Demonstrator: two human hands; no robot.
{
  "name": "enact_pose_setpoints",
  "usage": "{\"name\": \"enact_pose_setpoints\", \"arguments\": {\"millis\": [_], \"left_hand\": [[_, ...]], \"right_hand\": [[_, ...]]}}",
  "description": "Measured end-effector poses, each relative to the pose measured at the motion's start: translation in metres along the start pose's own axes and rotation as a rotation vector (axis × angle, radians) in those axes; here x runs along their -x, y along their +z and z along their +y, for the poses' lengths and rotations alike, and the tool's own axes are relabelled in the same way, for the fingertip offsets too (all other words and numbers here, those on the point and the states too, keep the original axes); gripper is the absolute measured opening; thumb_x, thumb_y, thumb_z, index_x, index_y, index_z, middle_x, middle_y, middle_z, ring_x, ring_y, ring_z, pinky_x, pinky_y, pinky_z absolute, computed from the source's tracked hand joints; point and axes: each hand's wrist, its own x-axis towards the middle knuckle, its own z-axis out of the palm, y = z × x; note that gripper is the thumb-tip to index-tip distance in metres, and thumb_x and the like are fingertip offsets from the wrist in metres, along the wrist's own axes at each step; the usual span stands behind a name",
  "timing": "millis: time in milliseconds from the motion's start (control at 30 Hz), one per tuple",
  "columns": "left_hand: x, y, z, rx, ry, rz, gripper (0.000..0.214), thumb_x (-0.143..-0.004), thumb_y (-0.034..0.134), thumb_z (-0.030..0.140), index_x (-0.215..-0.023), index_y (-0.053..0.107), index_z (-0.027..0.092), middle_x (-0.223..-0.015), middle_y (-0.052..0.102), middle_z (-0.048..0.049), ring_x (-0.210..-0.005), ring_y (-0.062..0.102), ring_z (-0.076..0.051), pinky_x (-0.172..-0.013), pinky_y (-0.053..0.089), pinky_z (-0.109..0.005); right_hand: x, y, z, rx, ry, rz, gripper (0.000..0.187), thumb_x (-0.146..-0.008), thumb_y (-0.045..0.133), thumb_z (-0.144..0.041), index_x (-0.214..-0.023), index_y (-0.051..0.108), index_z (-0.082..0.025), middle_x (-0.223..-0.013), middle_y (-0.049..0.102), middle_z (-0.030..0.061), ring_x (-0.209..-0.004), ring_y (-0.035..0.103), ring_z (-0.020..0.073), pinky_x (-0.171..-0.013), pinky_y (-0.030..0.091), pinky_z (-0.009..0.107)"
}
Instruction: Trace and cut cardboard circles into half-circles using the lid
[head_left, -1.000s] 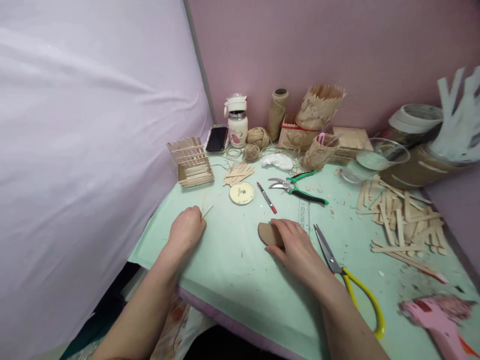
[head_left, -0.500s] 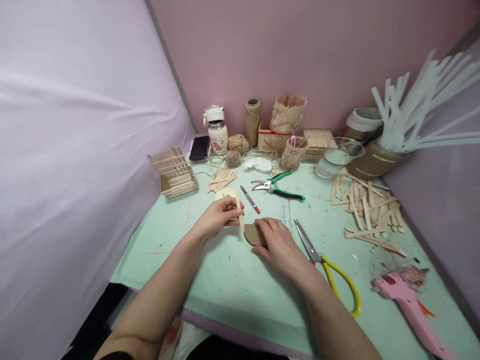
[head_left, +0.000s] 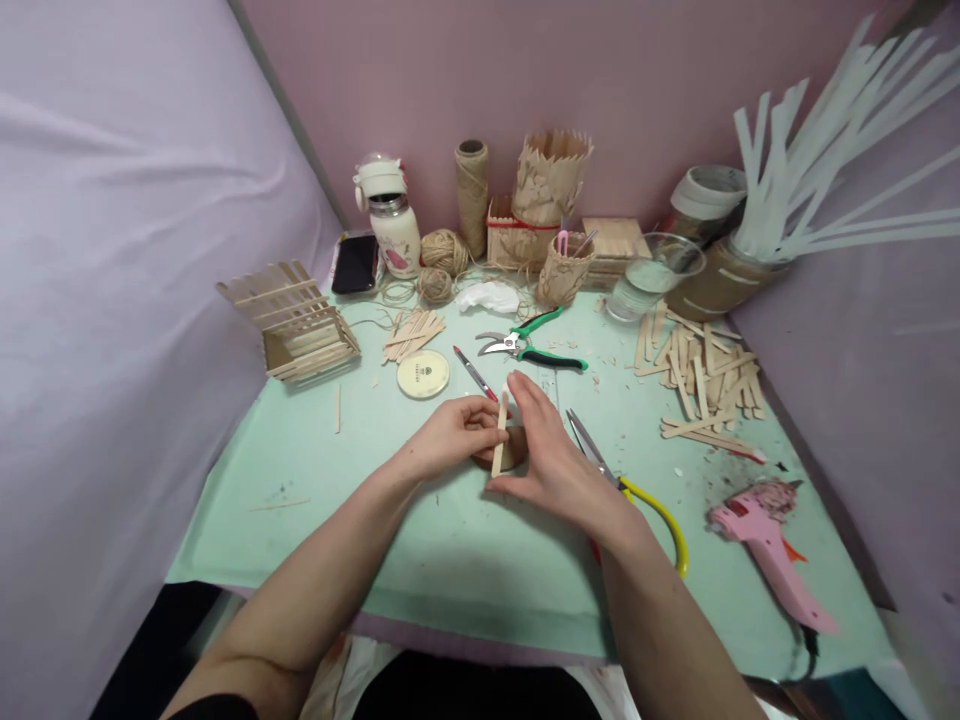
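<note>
In the head view my left hand pinches a wooden craft stick upright between thumb and fingers. My right hand is open around it, thumb near the stick's lower end and fingertips by its upper end. Behind the stick is a brown piece of cardboard with a curved edge, partly covered by both hands; whether it rests on the table I cannot tell. A red-capped pen lies just beyond the left hand. Scissors with yellow handles lie beside the right hand, partly hidden by the forearm.
Green-handled pruning shears and a round cream lid lie farther back. On the right are a pile of craft sticks and a pink glue gun. A slatted stick box stands left; twine, bottle and cup line the back.
My right hand has let go of the cardboard and spread around the stick. The left hand and stick have moved over the cardboard, exposing the round lid. The camera view has shifted.
</note>
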Motion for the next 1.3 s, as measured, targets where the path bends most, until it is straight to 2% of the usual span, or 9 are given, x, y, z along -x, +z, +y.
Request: {"name": "enact_pose_setpoints", "arguments": {"millis": [133,200,333,400,467,533,633,867,1300], "left_hand": [[0.003,-0.002,0.002,-0.058,0.019,-0.067,0.028,-0.073,0.069,0.026,-0.097,0.064,0.013,-0.072,0.063,-0.0011,-0.064,0.061,-0.013,-0.063,0.05,-0.028],[0.004,-0.007,0.005,-0.143,0.06,-0.043,0.031,-0.075,0.066,0.028,-0.103,0.064,0.014,-0.078,0.065,-0.0032,-0.071,0.063,-0.016,-0.069,0.051,-0.031],[0.011,-0.022,0.014,-0.576,0.232,0.099,0.034,-0.073,0.066,0.025,-0.107,0.062,0.019,-0.104,0.066,-0.0065,-0.096,0.061,-0.021,-0.087,0.049,-0.037],[0.014,-0.027,0.016,-0.754,0.261,0.07,0.034,-0.071,0.066,0.023,-0.105,0.061,0.02,-0.108,0.064,-0.0064,-0.101,0.058,-0.024,-0.089,0.047,-0.039],[0.016,-0.028,0.015,-0.834,0.275,0.007,0.036,-0.07,0.065,0.022,-0.106,0.059,0.019,-0.108,0.063,-0.0069,-0.101,0.057,-0.025,-0.088,0.047,-0.039],[0.017,-0.028,0.012,-0.873,0.289,-0.041,0.039,-0.071,0.064,0.022,-0.109,0.058,0.019,-0.109,0.062,-0.0077,-0.102,0.056,-0.026,-0.087,0.046,-0.039],[0.015,-0.026,0.006,-0.939,0.28,-0.044,0.038,-0.074,0.062,0.023,-0.111,0.057,0.019,-0.108,0.061,-0.0083,-0.103,0.055,-0.027,-0.087,0.045,-0.04],[0.014,-0.023,0.003,-1.014,0.286,-0.044,0.033,-0.084,0.06,0.034,-0.113,0.058,0.018,-0.11,0.06,-0.01,-0.106,0.052,-0.028,-0.092,0.041,-0.042],[0.013,-0.025,0.002,-1.033,0.305,-0.071,0.031,-0.086,0.063,0.034,-0.113,0.062,0.019,-0.106,0.06,-0.0085,-0.103,0.054,-0.027,-0.091,0.042,-0.04]], "right_hand": [[0.0,-0.002,0.003,-0.021,-0.019,-0.026,0.12,-0.071,0.081,-0.033,-0.155,-0.006,-0.033,-0.158,0.023,0.0123,-0.146,0.024,0.0318,-0.115,0.03,0.053],[0.0,-0.003,0.005,-0.006,-0.012,-0.031,0.122,-0.069,0.082,-0.035,-0.155,-0.004,-0.034,-0.155,0.026,0.0126,-0.144,0.027,0.0334,-0.113,0.031,0.054],[0.003,-0.006,0.007,0.018,0.007,-0.13,0.124,-0.068,0.083,-0.035,-0.155,-0.005,-0.036,-0.155,0.028,0.0102,-0.142,0.028,0.0339,-0.112,0.033,0.054],[0.005,-0.008,0.005,0.018,0.01,-0.197,0.124,-0.067,0.083,-0.035,-0.155,-0.005,-0.037,-0.154,0.03,0.009,-0.142,0.029,0.0327,-0.113,0.033,0.052],[0.007,-0.01,0.001,0.024,0.012,-0.243,0.125,-0.066,0.084,-0.035,-0.155,-0.003,-0.037,-0.152,0.032,0.0083,-0.141,0.03,0.0313,-0.114,0.032,0.05],[0.012,-0.01,-0.003,0.045,0.022,-0.26,0.124,-0.065,0.084,-0.035,-0.155,-0.002,-0.036,-0.152,0.033,0.0084,-0.141,0.03,0.0314,-0.114,0.032,0.051],[0.021,-0.008,-0.008,0.077,0.048,-0.249,0.12,-0.069,0.081,-0.035,-0.154,-0.002,-0.035,-0.153,0.032,0.0095,-0.143,0.028,0.0337,-0.115,0.03,0.055],[0.033,0.013,-0.007,0.16,0.064,-0.227,0.115,-0.074,0.077,-0.032,-0.155,-0.005,-0.032,-0.158,0.028,0.0095,-0.149,0.015,0.0313,-0.119,0.014,0.06],[0.036,0.019,0.0,0.164,0.048,-0.219,0.114,-0.08,0.071,-0.034,-0.155,-0.015,-0.031,-0.163,0.017,0.0075,-0.151,0.007,0.0323,-0.118,0.013,0.064]]}}
